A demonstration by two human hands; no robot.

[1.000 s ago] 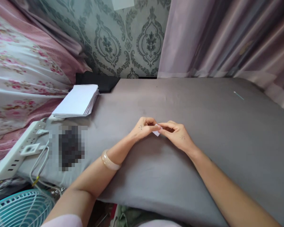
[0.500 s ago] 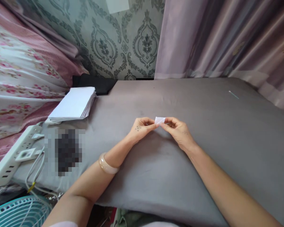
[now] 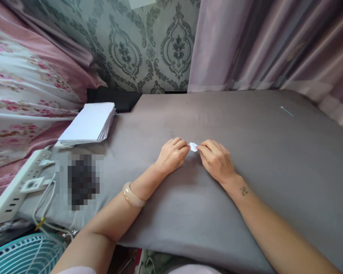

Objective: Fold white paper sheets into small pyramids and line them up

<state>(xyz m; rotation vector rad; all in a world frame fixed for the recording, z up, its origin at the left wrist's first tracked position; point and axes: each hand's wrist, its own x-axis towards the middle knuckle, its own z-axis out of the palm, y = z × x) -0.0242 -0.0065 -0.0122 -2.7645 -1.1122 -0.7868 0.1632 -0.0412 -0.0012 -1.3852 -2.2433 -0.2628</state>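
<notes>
Between my two hands is a small folded piece of white paper (image 3: 193, 147), held just above the grey cloth-covered surface (image 3: 165, 205). My left hand (image 3: 174, 153), back turned up, pinches its left edge with closed fingers. From the other side, my right hand (image 3: 217, 158) grips the right edge between thumb and fingers. Only the middle of the paper shows; its ends are hidden under my fingertips. A pale bangle (image 3: 133, 195) circles my left wrist.
A stack of white paper (image 3: 88, 121) lies at the back left beside a folded black cloth (image 3: 117, 99). At the left edge are a power strip (image 3: 13, 194) with cables and a teal fan (image 3: 28, 253). A thin stick (image 3: 287, 111) rests at the far right.
Both hands have rolled over so their backs face up more. The paper between them has turned and now shows a smaller, differently shaped face.
</notes>
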